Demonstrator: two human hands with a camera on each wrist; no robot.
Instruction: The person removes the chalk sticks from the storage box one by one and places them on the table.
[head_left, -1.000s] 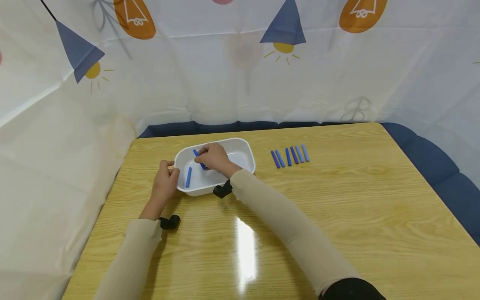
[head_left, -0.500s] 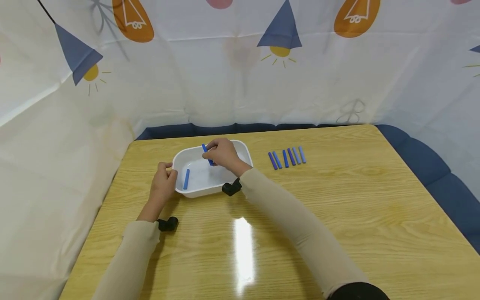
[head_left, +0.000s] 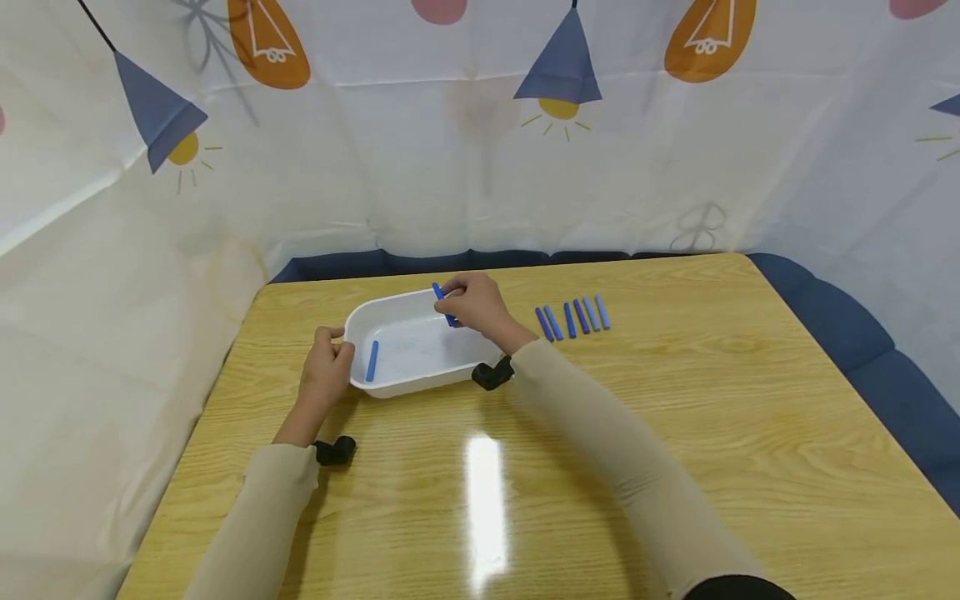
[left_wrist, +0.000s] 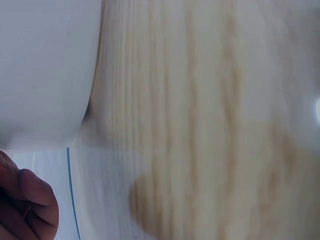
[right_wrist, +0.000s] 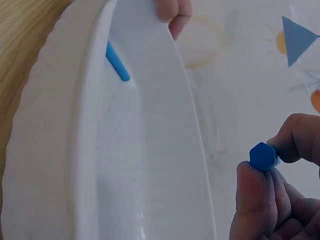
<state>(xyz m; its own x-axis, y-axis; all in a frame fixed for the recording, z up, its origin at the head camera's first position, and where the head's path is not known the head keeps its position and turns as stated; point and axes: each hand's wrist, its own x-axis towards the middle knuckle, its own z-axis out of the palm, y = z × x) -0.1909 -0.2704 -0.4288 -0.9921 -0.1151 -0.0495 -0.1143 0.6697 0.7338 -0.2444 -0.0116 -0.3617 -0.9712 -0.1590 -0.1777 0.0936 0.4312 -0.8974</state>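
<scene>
My right hand [head_left: 483,308] pinches a blue six-sided, crayon-like stick [right_wrist: 263,156] between thumb and fingers. In the head view it is over the right part of a white plastic tray [head_left: 412,383], the stick tilted. Another blue stick [head_left: 372,361] lies inside the tray near the left end. At that end my left hand [head_left: 324,367] grips the rim, thumb and fingers on it. The left wrist view catches the tray's outer wall [left_wrist: 45,75] and some curled fingers [left_wrist: 37,195].
To the right of the tray, several blue and violet-blue sticks [head_left: 572,320] lie side by side on the wooden table [head_left: 675,400]. Behind the table are dark blue cushioned edging [head_left: 817,308] and a white cloth [head_left: 480,192] with printed lamps.
My right hand has moved right across the tray, carrying the pinched stick from near the left part toward the right end. The left hand keeps its place on the rim.
</scene>
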